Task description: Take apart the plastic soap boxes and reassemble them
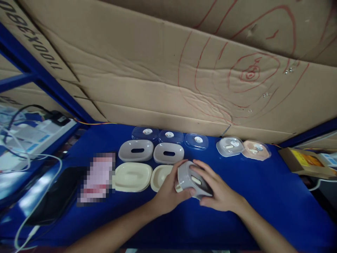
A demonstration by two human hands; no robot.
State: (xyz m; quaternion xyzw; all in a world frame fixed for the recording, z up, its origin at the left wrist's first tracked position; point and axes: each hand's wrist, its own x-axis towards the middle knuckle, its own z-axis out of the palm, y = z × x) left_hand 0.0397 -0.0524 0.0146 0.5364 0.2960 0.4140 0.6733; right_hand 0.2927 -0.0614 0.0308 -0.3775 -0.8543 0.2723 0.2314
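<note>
The left hand [168, 189] and right hand [221, 191] curl their fingers part way open around the tilted gray box [185, 172], held over the blue surface [255, 177] near a cream tray [157, 175]. It seems best to press softly and evenly on both sides, so nothing slips.

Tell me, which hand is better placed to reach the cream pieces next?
Probably the left hand: it is nearer the cream pieces. The right hand is on the far side of the grey holder, which both hands grip.
</note>
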